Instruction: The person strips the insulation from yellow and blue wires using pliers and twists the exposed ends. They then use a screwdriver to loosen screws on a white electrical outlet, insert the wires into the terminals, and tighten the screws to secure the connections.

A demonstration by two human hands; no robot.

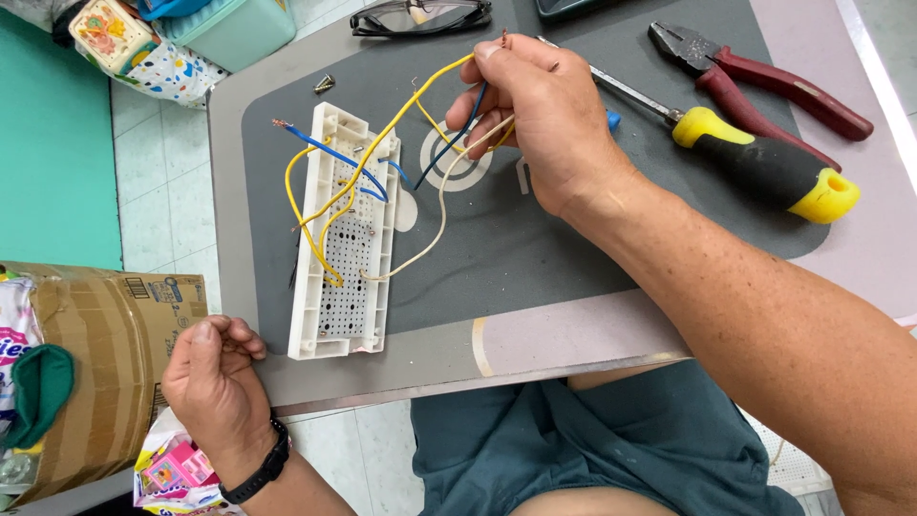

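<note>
Several wires (435, 124) pinched in right hand (544, 119) fingers above the breadboard (346, 239); left hand (215, 377) curled, empty.

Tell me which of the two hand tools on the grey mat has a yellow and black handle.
The screwdriver, lying nearer the right hand. The pliers beyond it have dark red handles.

Likely a home hobby bench — pliers (764, 72), screwdriver (755, 162), wired breadboard (346, 239) on grey mat (535, 248), cardboard box (105, 354) beside
</note>
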